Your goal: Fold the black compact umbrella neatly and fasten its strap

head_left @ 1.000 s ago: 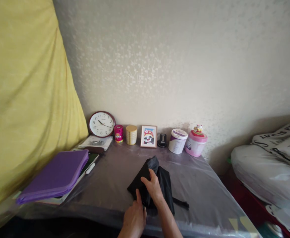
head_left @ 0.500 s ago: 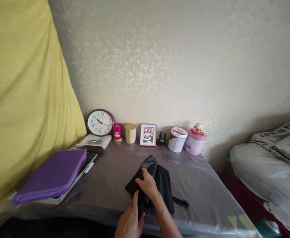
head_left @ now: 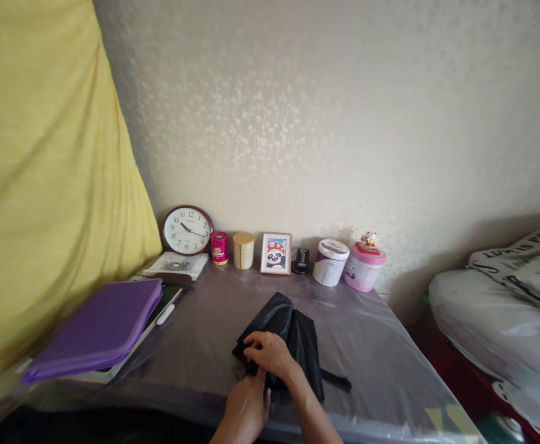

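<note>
Hands [head_left: 269, 353] on glossy black folded fabric [head_left: 304, 339], plastic-covered table [head_left: 367, 345]

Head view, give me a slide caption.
Left fingers and right fingers on black fabric, framed panda picture standing behind.

The left hand [head_left: 246, 404] and right hand [head_left: 267, 353] are crowding together at the black fabric [head_left: 304, 354], taking up the near middle of the table [head_left: 376, 345]. To the right, only the black strap [head_left: 336, 378] is jutting into a broad open stretch running to the table's edge. To the left, an open lane is lying between the fabric and the white pen [head_left: 165, 314], with the purple folder [head_left: 97, 324] filling the space beyond. Behind the fabric, a clear strip is running crosswise; the yellow-lidded tin [head_left: 243, 251], picture frame [head_left: 276, 253], white-and-purple tub [head_left: 331, 263] and pink tub [head_left: 365, 266] are blocking the rear.
</note>
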Motion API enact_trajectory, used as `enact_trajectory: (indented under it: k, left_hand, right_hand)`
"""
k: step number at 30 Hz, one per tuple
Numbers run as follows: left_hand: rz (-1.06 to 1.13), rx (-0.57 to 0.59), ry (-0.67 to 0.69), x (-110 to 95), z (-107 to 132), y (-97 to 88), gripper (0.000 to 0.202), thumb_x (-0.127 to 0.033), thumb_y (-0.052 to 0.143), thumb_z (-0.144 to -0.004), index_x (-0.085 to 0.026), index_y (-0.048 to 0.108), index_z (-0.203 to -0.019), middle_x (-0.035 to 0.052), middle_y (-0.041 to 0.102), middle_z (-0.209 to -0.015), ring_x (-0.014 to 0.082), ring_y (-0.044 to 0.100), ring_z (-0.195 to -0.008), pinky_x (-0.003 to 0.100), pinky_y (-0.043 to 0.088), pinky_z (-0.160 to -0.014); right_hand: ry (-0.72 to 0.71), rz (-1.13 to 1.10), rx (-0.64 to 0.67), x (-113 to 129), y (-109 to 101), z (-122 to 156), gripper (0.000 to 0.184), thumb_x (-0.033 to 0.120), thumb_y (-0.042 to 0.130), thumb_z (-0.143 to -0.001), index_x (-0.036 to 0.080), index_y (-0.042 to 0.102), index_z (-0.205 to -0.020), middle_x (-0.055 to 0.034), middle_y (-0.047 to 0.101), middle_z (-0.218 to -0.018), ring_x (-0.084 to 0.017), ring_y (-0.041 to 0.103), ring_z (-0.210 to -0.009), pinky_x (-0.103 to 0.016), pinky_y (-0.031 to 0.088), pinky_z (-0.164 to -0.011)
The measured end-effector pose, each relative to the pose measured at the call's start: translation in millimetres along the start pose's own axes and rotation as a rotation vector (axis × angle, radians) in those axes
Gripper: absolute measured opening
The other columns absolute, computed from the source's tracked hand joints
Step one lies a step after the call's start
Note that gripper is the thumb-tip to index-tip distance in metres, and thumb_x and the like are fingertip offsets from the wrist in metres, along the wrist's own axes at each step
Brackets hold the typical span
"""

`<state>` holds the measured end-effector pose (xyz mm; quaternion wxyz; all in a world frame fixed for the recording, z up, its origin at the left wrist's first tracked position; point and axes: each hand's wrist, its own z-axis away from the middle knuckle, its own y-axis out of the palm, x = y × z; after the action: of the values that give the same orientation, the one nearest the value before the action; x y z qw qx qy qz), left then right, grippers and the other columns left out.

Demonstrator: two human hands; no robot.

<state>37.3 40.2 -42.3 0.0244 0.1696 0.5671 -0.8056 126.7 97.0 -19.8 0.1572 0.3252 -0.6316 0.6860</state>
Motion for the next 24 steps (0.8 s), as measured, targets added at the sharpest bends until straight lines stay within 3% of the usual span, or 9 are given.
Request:
enact_trajectory:
  k: [3,6,9,13,18,24]
  left_hand:
    - [0.007,-0.034,0.03,1,1,2.4,0.04,-0.022,0.033,-0.085,-0.018,0.04,-0.124,0.0108,0.06,-0.105,0.0203,0.06,-0.09,0.029,0.044,-0.073]
    - [0.022,-0.05,0.043,2,3,3.7,0.042,-0.02,0.032,-0.086,-0.017,0.037,-0.127,0.01,0.061,-0.104,0.0182,0.061,-0.089,0.025,0.043,-0.072]
    - [0.033,-0.072,0.032,1,4,5.1,0.055,-0.018,0.035,-0.084,-0.017,0.018,-0.137,0.0093,0.062,-0.1,0.0187,0.061,-0.087,0.026,0.042,-0.071]
    - [0.038,-0.093,0.021,1,2,8.9,0.067,-0.017,0.038,-0.083,-0.016,0.002,-0.139,0.0095,0.062,-0.099,0.0196,0.061,-0.085,0.027,0.04,-0.071]
    - [0.043,-0.089,0.003,1,0,12.7,0.068,-0.018,0.038,-0.083,-0.017,0.0,-0.139,0.0105,0.061,-0.102,0.0202,0.061,-0.084,0.027,0.041,-0.07]
    - [0.06,-0.03,-0.039,1,-3,11.9,0.068,-0.018,0.037,-0.083,-0.015,-0.003,-0.138,0.0122,0.06,-0.104,0.0221,0.061,-0.086,0.03,0.042,-0.072]
  right_hand:
    - [-0.141,-0.085,0.004,-3,-2,10,0.022,0.023,0.05,-0.076,0.026,0.065,-0.092,0.0051,0.068,-0.069,-0.012,0.062,-0.073,-0.022,0.043,-0.074]
    - [-0.271,-0.136,-0.139,-9,-5,25,0.023,0.021,0.044,-0.082,0.024,0.064,-0.093,0.001,0.068,-0.081,-0.013,0.06,-0.082,-0.024,0.044,-0.078]
    - [-0.333,-0.085,-0.339,-25,-6,34,0.024,0.021,0.042,-0.085,0.022,0.063,-0.096,-0.0035,0.065,-0.094,-0.015,0.056,-0.095,-0.028,0.042,-0.086]
    - [-0.394,0.053,-0.459,-53,-5,28,0.025,0.021,0.042,-0.086,0.021,0.06,-0.103,-0.007,0.06,-0.106,-0.018,0.05,-0.107,-0.036,0.039,-0.094]
    - [-0.435,0.187,-0.416,-73,-9,-5,0.025,0.026,0.044,-0.086,0.022,0.06,-0.105,-0.007,0.059,-0.113,-0.021,0.045,-0.115,-0.046,0.029,-0.1]
    - [-0.345,0.235,-0.338,-81,-22,-49,0.027,0.025,0.038,-0.089,0.024,0.064,-0.095,-0.0026,0.065,-0.102,-0.018,0.046,-0.113,-0.044,0.018,-0.102]
